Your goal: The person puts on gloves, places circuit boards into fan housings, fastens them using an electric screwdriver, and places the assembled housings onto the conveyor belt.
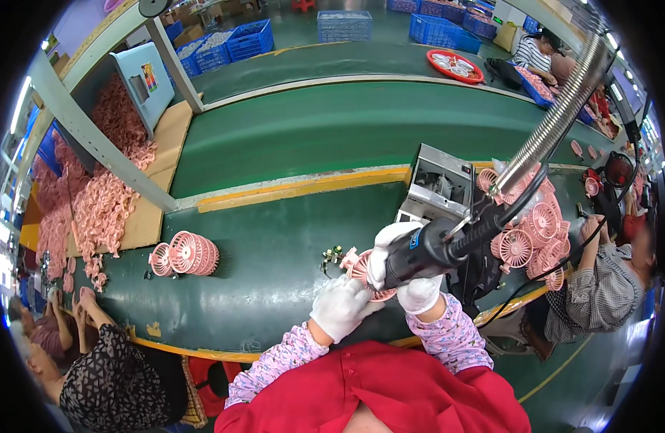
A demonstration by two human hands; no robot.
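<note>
My left hand (341,310), in a white glove, is closed on the near left side of a pink plastic fan cage (357,267) lying on the green bench. My right hand (419,294), also gloved, is wrapped round a black electric screwdriver (419,252) that hangs from a coiled metal spring (556,108). The screwdriver's lower end is over the cage, and its tip is hidden by the tool body and my gloves. A small cluster of metal parts (332,257) lies just left of the cage.
A metal box-like feeder (440,184) stands behind the screwdriver. Pink fan cages (538,231) are heaped at the right, and stacked cages (191,254) stand at the left. Pink parts (105,216) pile up on cardboard at the far left. Co-workers sit on both sides.
</note>
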